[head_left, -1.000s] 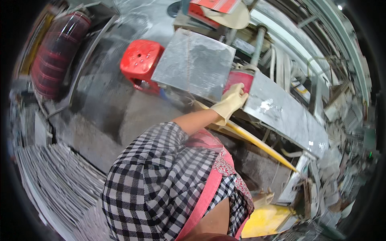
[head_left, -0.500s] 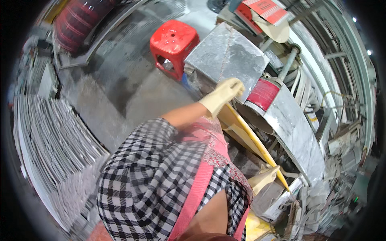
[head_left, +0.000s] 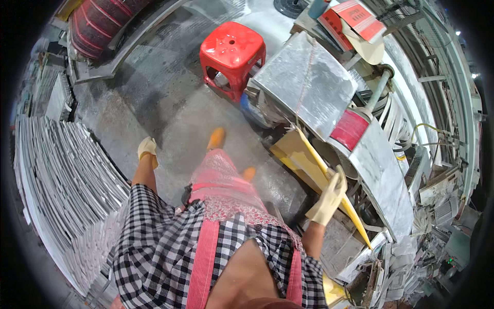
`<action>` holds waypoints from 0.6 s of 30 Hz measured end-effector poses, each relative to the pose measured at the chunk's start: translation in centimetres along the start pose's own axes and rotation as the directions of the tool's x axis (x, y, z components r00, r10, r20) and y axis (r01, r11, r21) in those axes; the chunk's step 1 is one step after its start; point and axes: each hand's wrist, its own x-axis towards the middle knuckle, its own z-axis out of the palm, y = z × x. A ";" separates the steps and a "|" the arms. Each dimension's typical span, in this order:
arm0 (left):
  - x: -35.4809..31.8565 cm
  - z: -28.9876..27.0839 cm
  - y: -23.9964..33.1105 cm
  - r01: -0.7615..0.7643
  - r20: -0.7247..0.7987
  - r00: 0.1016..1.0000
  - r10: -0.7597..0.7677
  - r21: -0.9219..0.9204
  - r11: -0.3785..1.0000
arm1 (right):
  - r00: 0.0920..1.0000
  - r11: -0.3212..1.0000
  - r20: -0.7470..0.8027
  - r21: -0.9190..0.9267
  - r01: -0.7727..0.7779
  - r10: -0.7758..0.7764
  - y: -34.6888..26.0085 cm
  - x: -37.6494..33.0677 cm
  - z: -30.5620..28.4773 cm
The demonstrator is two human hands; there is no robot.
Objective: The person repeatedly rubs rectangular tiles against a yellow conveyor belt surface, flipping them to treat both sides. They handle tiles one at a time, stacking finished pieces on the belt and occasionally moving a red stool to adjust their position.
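Note:
My left hand (head_left: pixel 147 147), in a cream glove, hangs out to the left above the grey floor. Its fingers look loosely bent and apart, and nothing shows in them. On the right my gloved right hand (head_left: pixel 332 196) is open, fingers stretched out, over the edge of a yellow panel (head_left: pixel 355 216). Whether it touches the panel I cannot tell. The panel leans aslant beside a machine with a red belt band (head_left: pixel 350 129) on a roller. A grey metal cover (head_left: pixel 309 74) lies above the panel's far end.
A red plastic stool (head_left: pixel 232 51) stands ahead on the grey floor (head_left: pixel 180 108). At left is a large stack of thin grey sheets (head_left: pixel 67 190). A pale marbled slab-like surface (head_left: pixel 383 180) slopes along the right. A red-and-white box (head_left: pixel 357 20) sits at the far right.
My left hand has left the metal cover and swung far left over the floor. My right hand has moved up along the yellow panel and opened out. The view has shifted slightly.

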 end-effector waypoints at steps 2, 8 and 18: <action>4.3 2.6 -0.5 -0.040 -0.143 0.990 -0.012 -0.353 0.935 | 0.999 0.999 0.045 -0.036 0.006 -0.004 -3.2 1.4 2.2; 16.9 11.5 11.9 0.180 0.287 0.918 0.274 -0.917 0.356 | 0.992 0.984 -0.054 -0.130 -0.120 0.114 -9.7 -1.0 11.3; 26.8 11.7 39.7 0.561 0.502 0.818 0.281 -0.589 -0.581 | 0.874 0.673 0.005 -0.639 -0.371 0.486 -8.8 -6.4 20.5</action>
